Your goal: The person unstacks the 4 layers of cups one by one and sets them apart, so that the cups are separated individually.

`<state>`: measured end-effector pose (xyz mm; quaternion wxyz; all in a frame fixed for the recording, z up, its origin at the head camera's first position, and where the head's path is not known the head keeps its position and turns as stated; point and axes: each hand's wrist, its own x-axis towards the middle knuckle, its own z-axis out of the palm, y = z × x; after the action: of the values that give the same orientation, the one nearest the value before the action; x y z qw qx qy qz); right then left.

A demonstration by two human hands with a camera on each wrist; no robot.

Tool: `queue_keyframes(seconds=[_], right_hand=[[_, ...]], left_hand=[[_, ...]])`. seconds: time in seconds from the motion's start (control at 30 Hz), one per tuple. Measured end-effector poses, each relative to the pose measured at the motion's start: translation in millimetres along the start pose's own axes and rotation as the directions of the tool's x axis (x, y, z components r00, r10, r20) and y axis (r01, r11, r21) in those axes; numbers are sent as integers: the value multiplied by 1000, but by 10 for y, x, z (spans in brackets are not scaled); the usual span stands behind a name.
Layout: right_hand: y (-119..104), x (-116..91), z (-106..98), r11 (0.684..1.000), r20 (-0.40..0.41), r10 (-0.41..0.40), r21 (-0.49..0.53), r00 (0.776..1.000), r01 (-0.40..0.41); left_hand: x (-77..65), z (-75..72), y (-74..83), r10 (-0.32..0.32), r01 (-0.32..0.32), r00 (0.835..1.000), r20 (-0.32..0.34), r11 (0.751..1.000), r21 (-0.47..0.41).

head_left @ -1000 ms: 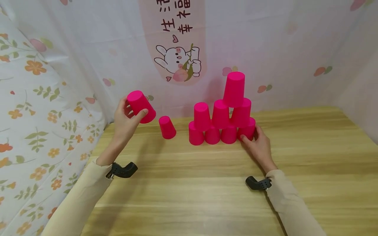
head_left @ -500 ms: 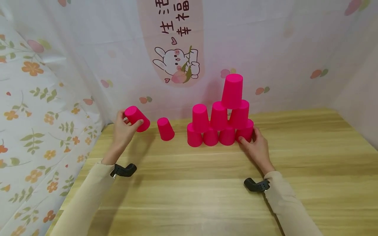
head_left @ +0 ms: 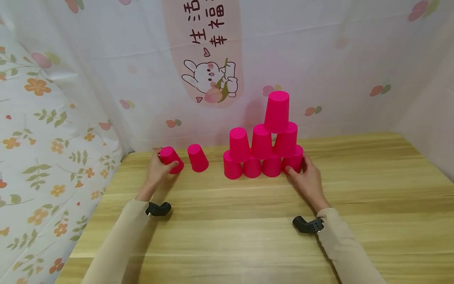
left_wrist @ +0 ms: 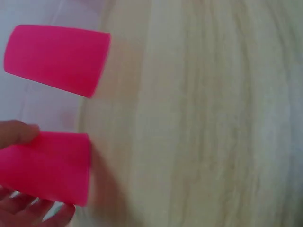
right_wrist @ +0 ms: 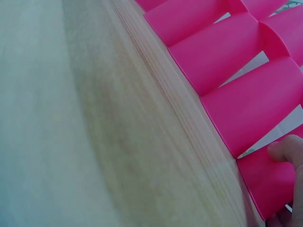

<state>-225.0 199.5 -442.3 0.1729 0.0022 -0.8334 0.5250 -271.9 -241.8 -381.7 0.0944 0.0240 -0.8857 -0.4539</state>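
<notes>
My left hand (head_left: 157, 170) grips an upside-down pink cup (head_left: 170, 157) at the table's left, thumb on the near side and fingers round the far side. In the left wrist view this held cup (left_wrist: 52, 168) has its rim close to the tabletop; whether it touches I cannot tell. Just right of it a lone pink cup (head_left: 198, 158) stands upside down. My right hand (head_left: 308, 177) holds the rightmost bottom cup (head_left: 293, 158) of a pink cup stack, its thumb in front. That stack has a bottom row of several cups, three above, and a top cup (head_left: 277, 112) over the right pair.
The wooden table (head_left: 227, 228) reaches back to a white printed cloth (head_left: 319, 59) hanging behind the cups. A floral cloth (head_left: 46, 157) hangs along the left side. Each wrist wears a black camera mount (head_left: 307, 225).
My left hand has lowered its cup from the air to table height, beside the lone cup. The right hand has kept its hold on the stack's corner cup, and the stack looks unchanged.
</notes>
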Motion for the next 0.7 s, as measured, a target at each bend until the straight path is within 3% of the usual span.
queue_keyframes(seconds=[0.2,0.37,0.5,0.7], right_hand=[[5,-6,7,1000,8,-9,4,1000,9],[16,-6,-6,1000,11,-20,-10,1000,20],[29,-19,-10,1000,39,-19,-9,999,19],[22,3,-45,1000,14,-26,-18,1000,26]], left_hand=[[17,21,-29,31,-31,1000,3,999,-11],[-29,85,-71,-9,8,1000,-7,995,-99],[-69,167,-87,-35,35,999,-1,994,-102],[5,256,1,4,0,999,35,992,-126]])
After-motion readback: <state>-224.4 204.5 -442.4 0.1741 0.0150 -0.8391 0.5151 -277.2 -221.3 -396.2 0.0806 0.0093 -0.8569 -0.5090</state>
